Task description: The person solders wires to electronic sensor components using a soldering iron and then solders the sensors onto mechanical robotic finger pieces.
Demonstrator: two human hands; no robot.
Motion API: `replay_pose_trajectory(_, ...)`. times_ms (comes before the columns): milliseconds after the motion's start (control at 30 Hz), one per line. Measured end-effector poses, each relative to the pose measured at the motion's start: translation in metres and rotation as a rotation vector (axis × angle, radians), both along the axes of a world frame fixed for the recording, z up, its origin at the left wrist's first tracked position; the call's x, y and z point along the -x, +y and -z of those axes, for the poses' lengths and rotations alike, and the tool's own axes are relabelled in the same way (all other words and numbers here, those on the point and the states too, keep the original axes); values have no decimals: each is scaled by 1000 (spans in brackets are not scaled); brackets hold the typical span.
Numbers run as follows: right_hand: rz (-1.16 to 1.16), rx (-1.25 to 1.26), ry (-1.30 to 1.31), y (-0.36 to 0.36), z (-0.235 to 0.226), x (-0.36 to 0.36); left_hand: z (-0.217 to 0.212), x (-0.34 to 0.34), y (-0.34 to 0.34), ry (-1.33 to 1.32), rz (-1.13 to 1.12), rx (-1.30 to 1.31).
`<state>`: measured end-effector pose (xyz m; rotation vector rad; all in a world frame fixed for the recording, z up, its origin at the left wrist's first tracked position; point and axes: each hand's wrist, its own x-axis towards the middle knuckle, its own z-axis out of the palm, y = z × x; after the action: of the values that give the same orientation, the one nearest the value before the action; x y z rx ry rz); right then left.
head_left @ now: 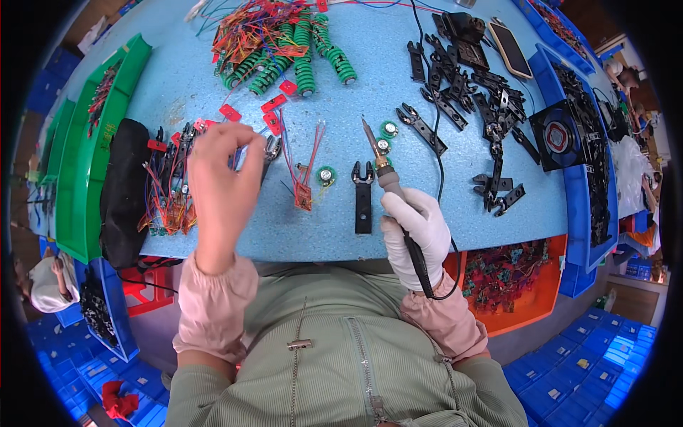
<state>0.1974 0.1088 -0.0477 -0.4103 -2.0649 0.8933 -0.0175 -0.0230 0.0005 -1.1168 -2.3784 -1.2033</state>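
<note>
My right hand [417, 235], in a white glove, grips a soldering iron [390, 179] with its metal tip pointing away from me. Bare and slightly blurred, my left hand [225, 178] is raised with thumb and fingers curled into a pinch; what they hold, if anything, is unclear. Beside its fingertips is a black part with a shiny end [272, 151]. A small circuit board [303, 197] with red wires lies between my hands. Close by are a small round green-rimmed piece [326, 176] and a black forked holder [363, 208]. Two more round pieces [389, 129] lie by the iron's tip.
Green coils [304, 67] and tangled wired boards [256, 32] lie at the back. Black forked parts [448, 78], a phone [510, 48] and a small fan [558, 136] are on the right. A green tray [78, 206], black pouch [124, 192] and orange bin [548, 285] flank me.
</note>
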Motion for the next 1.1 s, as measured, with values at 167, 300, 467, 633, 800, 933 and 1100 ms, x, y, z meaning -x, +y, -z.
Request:
replay_pose_trajectory(167, 4, 7, 53, -2, 0, 2, 6, 24, 34, 208, -161, 401)
replay_pose_trajectory(300, -8, 25, 61, 0, -1, 3, 22, 25, 40, 164, -207, 548)
replay_pose_trajectory(467, -12, 11, 54, 4, -5, 4, 15, 28, 39, -88, -157, 453)
replay_pose_trajectory(633, -6, -15, 72, 10, -18, 16, -10, 40, 43, -292, -29, 607)
replay_pose_trajectory(800, -33, -11, 92, 14, -22, 33, -12, 64, 48, -361, 168, 726)
replay_pose_trajectory(933, -49, -18, 110, 17, -20, 44, -7, 67, 48, -375, 270, 608)
replay_pose_trajectory(1100, -72, -77, 101, 26, -25, 64, 3, 58, 43, -539, 246, 448)
